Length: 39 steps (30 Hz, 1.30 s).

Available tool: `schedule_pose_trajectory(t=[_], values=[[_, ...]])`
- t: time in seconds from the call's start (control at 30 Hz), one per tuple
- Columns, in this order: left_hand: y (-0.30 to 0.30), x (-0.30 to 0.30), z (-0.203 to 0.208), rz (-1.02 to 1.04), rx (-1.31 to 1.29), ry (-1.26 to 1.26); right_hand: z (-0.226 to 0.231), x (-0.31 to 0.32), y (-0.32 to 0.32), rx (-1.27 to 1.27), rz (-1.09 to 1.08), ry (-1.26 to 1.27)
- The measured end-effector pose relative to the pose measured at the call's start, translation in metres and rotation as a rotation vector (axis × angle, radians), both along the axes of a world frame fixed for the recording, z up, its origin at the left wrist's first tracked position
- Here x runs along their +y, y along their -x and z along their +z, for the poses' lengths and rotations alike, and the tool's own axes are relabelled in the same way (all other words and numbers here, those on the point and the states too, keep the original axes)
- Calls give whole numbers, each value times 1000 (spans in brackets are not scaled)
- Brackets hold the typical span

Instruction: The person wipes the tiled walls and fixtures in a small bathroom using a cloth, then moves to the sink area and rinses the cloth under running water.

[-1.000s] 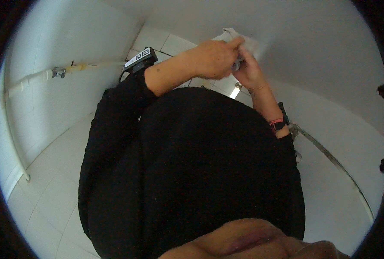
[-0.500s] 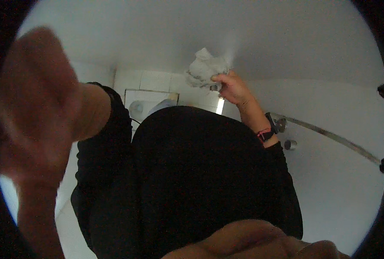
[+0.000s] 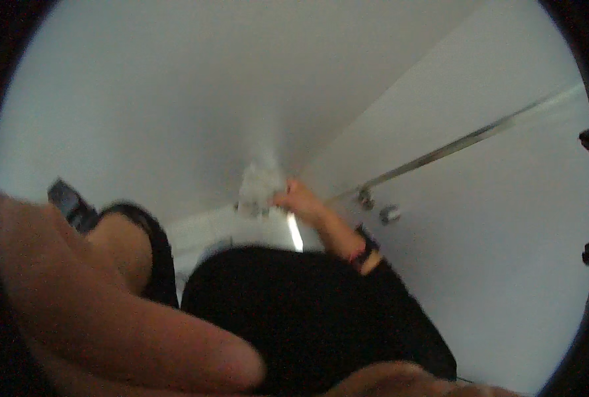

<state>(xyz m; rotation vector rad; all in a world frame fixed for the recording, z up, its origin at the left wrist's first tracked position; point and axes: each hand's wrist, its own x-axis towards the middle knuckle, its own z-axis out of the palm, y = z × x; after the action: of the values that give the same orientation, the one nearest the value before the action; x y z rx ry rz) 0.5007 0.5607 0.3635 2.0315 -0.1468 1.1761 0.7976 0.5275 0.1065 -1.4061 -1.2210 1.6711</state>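
My right hand (image 3: 299, 200) is closed on a crumpled white cloth (image 3: 260, 192), which could also be paper; a dark band circles that wrist. The cloth is at a pale, smooth surface. Very near the camera, my left hand (image 3: 109, 311) fills the lower left, blurred, with one finger or the thumb stretched to the right. Behind it, beside the left wrist, a dark grey blocky thing (image 3: 71, 204) shows; whether the hand holds it cannot be made out.
A metal rail (image 3: 440, 151) runs along the pale wall (image 3: 493, 218) at right. Below its near end sits a short round metal fitting (image 3: 391, 214). White tiles (image 3: 205, 230) show beyond my dark-clothed body (image 3: 274, 298).
The view has tilted, so the rail now slants upward to the right. My left hand has swung lower across the view, and the dark grey thing has appeared. My right hand still grips the cloth.
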Motion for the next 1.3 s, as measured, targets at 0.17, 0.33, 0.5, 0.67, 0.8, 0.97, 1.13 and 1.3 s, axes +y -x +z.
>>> schedule_pose_trajectory(t=[0.17, 0.33, 0.5, 0.67, 0.8, 0.97, 1.13, 1.3], values=[[49, 42, -9, 149, -4, 11, -10, 11, -5, -2, -143, -23], [114, 94, 5, 308, -101, 8, -37, 24, 3, -145, -202, -121], [195, 151, 16, 301, -139, 26, -70, 87, 56, -308, -260, -62], [237, 164, -21, 176, -150, 23, -89, 128, 100, -537, -354, -63], [280, 215, -16, 120, -127, -8, -106, 118, 169, -566, -461, 54], [359, 270, -14, -33, -206, -7, -92, 103, 297, -1, -593, 169], [468, 296, -57, -131, -342, 68, -15, 118, 439, 679, -726, -293], [496, 312, -106, -296, -441, 125, 85, 138, 569, 639, -986, -642]])
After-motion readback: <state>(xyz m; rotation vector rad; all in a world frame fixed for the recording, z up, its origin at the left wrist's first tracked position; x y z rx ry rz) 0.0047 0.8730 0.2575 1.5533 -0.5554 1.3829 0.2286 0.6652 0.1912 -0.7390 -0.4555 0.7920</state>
